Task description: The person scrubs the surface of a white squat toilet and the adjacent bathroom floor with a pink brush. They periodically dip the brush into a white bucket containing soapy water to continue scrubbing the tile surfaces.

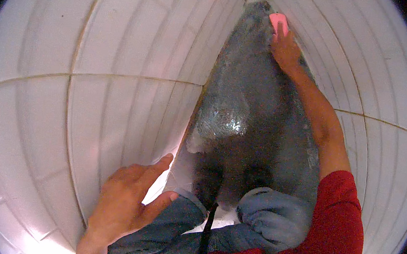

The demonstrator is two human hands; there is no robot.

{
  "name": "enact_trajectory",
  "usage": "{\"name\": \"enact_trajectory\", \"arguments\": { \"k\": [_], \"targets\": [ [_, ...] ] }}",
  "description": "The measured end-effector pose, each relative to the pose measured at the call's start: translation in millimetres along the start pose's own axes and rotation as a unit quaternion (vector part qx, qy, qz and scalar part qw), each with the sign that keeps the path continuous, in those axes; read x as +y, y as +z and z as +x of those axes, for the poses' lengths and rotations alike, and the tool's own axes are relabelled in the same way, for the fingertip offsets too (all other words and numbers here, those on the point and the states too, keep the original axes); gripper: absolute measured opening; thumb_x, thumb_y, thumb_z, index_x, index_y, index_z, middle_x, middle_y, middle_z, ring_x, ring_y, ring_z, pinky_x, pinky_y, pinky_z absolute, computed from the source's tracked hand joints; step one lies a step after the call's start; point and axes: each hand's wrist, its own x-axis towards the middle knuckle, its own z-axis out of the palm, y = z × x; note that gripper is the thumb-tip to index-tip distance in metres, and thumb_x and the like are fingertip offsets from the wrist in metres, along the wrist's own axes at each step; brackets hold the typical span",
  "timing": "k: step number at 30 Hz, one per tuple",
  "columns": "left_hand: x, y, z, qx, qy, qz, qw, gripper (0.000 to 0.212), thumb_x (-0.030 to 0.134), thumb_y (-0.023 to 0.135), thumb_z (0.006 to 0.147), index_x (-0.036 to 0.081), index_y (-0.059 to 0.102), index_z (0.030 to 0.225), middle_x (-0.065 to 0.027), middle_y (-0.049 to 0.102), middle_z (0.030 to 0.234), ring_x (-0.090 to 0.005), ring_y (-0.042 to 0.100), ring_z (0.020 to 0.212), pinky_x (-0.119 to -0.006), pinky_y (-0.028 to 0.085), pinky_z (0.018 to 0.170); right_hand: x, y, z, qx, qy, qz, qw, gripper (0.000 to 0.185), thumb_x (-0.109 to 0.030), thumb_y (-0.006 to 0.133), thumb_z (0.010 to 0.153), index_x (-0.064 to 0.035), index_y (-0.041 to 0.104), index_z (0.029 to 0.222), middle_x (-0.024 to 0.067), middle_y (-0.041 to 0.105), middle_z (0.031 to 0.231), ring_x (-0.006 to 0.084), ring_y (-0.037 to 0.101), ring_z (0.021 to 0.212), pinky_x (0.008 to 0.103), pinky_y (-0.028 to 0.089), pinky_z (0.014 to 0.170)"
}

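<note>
With the arm stretched far forward, my right hand (286,53) grips a pink handheld scrubber or brush (278,20). It is held low over the grey floor (245,83), close along the foot of the right wall. The scrubber's underside is hidden, so its exact kind cannot be made out. My left hand (125,197) holds nothing; its thumb and forefinger are spread. It is beside the left tiled wall (130,112) above my left knee, and whether it touches the tiles is unclear. The floor has a wet shine in its middle and paler smears.
White tiled walls with brownish grout rise on both sides, the right wall (346,82) close to my arm. They draw together at the far end of the narrow floor. My bent knees in jeans (272,216) fill the near end. A black strap (208,228) hangs between them.
</note>
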Motion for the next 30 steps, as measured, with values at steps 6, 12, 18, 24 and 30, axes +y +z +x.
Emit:
{"name": "enact_trajectory", "arguments": {
  "k": [6,12,18,24,30],
  "targets": [
    [0,-7,2,-0.009,0.011,0.018,1.000,0.062,0.029,0.077,0.082,0.009,0.055,0.136,-0.0114,0.068,0.118,-0.0339,0.064,0.105,-0.043,0.048,0.093,-77,-61,-124,-0.258,-0.160,0.157,0.940,0.045,-0.033,0.049,0.097,-0.0219,0.047,0.141,0.0213,0.059,0.109,0.0410,0.067,0.081,0.0550,0.055,0.068],
    [1,-11,-7,0.026,0.010,-0.003,1.000,0.061,0.028,0.077,0.082,0.009,0.055,0.135,-0.0112,0.068,0.120,-0.0338,0.064,0.107,-0.043,0.048,0.094,-25,-50,-78,-0.323,-0.099,0.096,0.936,0.040,-0.034,0.045,0.099,-0.0173,0.055,0.135,0.0234,0.058,0.121,0.0439,0.066,0.096,0.0570,0.053,0.082],
    [-3,-5,-21,0.010,-0.021,0.006,1.000,0.062,0.027,0.076,0.083,0.009,0.053,0.137,-0.0123,0.067,0.122,-0.0344,0.063,0.109,-0.044,0.048,0.095,-6,-38,9,-0.196,-0.025,0.071,0.978,0.047,-0.041,0.044,0.099,-0.0032,0.054,0.126,0.0276,0.062,0.117,0.0461,0.065,0.097,0.0573,0.052,0.081],
    [-1,-2,-20,-0.025,0.012,0.006,1.000,0.063,0.032,0.072,0.086,0.010,0.049,0.141,-0.0167,0.065,0.121,-0.0367,0.062,0.109,-0.046,0.048,0.095,-106,-106,-197,-0.524,-0.108,0.271,0.800,0.041,-0.028,0.051,0.092,-0.0081,0.057,0.127,0.0279,0.067,0.102,0.0474,0.065,0.095,0.0561,0.053,0.082],
    [-7,4,-24,-0.015,0.014,0.019,1.000,0.063,0.033,0.071,0.088,0.010,0.048,0.142,-0.0186,0.066,0.117,-0.0386,0.061,0.107,-0.047,0.048,0.094,-73,-95,-100,-0.396,-0.093,0.107,0.907,0.040,-0.033,0.045,0.097,-0.0019,0.062,0.116,0.0257,0.065,0.114,0.0404,0.070,0.088,0.0522,0.057,0.075]
  ]
}}
